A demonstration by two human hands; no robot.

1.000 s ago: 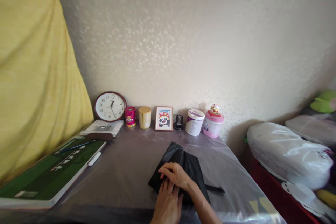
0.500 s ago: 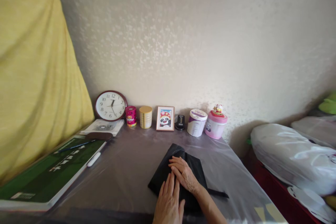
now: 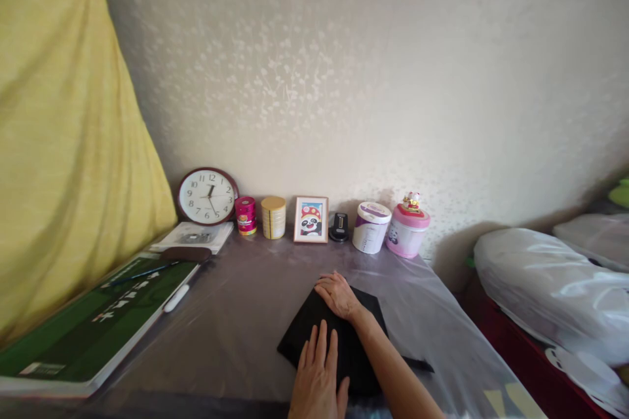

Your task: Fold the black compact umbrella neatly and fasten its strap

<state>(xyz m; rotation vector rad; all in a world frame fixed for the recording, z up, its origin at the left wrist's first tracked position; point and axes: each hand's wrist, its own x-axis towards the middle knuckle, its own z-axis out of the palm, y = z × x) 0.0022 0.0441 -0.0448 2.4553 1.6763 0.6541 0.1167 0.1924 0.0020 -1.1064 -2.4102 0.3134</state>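
A black, flat, folded piece of fabric (image 3: 361, 340) lies on the plastic-covered table; I cannot make out its exact kind. A narrow black strap (image 3: 419, 364) sticks out from its right side. My left hand (image 3: 317, 366) rests flat on the near left part of the fabric, fingers stretched and slightly apart. Farther up, my right hand (image 3: 338, 294) lies palm down across its far corner, the fingers reaching over the edge and bent a little. Neither hand grasps anything. My right forearm hides part of the fabric's right side.
Along the wall stand a clock (image 3: 208, 196), a pink can (image 3: 246, 216), a yellow-lidded can (image 3: 274, 218), a panda picture frame (image 3: 311, 219) and two tubs (image 3: 372, 228). A green book (image 3: 98, 321) lies left. White plastic bags (image 3: 550, 288) sit right of the table.
My right hand has slid away from my left, up to the fabric's far corner. The raised fold there now lies flatter. My left hand stays nearly in place.
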